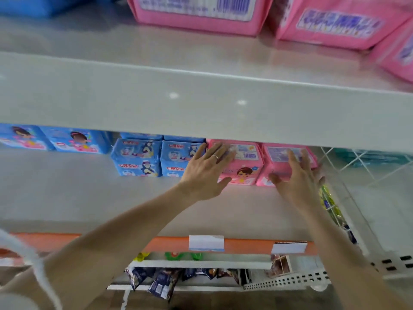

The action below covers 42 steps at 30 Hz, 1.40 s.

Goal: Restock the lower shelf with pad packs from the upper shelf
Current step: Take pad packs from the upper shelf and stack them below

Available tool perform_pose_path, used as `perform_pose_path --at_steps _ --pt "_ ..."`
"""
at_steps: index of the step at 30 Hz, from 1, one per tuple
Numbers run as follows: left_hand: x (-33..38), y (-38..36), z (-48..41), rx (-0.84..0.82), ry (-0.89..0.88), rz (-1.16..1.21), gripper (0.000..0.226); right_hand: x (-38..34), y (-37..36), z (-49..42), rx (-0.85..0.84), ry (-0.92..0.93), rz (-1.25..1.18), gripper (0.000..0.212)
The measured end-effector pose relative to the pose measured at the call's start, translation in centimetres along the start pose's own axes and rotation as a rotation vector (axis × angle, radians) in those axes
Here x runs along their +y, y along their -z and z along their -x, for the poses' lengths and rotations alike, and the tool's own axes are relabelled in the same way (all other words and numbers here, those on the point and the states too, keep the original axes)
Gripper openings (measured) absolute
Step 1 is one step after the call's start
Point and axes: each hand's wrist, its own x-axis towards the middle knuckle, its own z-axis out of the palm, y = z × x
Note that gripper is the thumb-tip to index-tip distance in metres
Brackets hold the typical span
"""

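Observation:
Two pink pad packs stand side by side at the back of the lower shelf (pixel 89 198). My left hand (pixel 206 171), a ring on one finger, lies with straight fingers against the left pink pack (pixel 243 166). My right hand (pixel 297 177) presses flat with spread fingers on the right pink pack (pixel 279 153). Neither hand curls round a pack. On the upper shelf (pixel 201 104) above, three large pink pad packs (pixel 335 21) sit at the top right, blurred.
Blue pad packs (pixel 138 157) are stacked left of the pink ones, with more blue packs (pixel 76 139) further left. A white wire divider (pixel 357 166) bounds the shelf on the right. An orange price rail (pixel 169 242) edges the shelf front; snack bags hang below.

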Motion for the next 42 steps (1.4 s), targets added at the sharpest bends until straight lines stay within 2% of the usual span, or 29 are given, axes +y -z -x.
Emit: perform_pose_path --at_steps 4,12,15,20,27,31,35,39,42 --pt "0.1 0.7 0.9 0.027 -0.009 0.033 0.074 -1.8 0.1 2.2 0.076 0.023 -0.029 0.08" --pt "1.7 2.1 2.3 0.104 -0.034 0.046 0.07 -3.8 0.3 4.7 0.125 0.166 -0.124 0.081" --pt "2.0 2.3 3.6 0.107 0.011 0.048 0.071 -3.6 -0.2 4.8 0.11 0.183 -0.129 0.082" --pt "3.4 3.0 3.3 0.006 0.12 -0.006 0.075 -3.5 0.2 4.9 0.077 0.252 -0.093 0.076" --pt "9.0 4.0 3.8 -0.002 0.145 0.008 0.077 -1.8 2.7 6.1 0.135 0.401 -0.211 0.074" --pt "10.2 4.8 4.8 -0.008 0.21 0.018 0.077 -1.2 3.4 6.4 0.123 0.452 -0.248 0.08" --pt "11.0 6.2 6.4 -0.026 0.281 0.024 0.079 -2.5 3.1 6.8 0.162 0.52 -0.305 0.078" --pt "10.5 8.2 9.1 -0.042 0.36 -0.016 0.078 -4.3 2.4 6.9 0.172 0.683 -0.319 0.075" --pt "9.7 9.5 11.0 -0.046 0.421 -0.035 0.078 -6.8 2.4 8.9 0.204 0.615 -0.374 0.075"
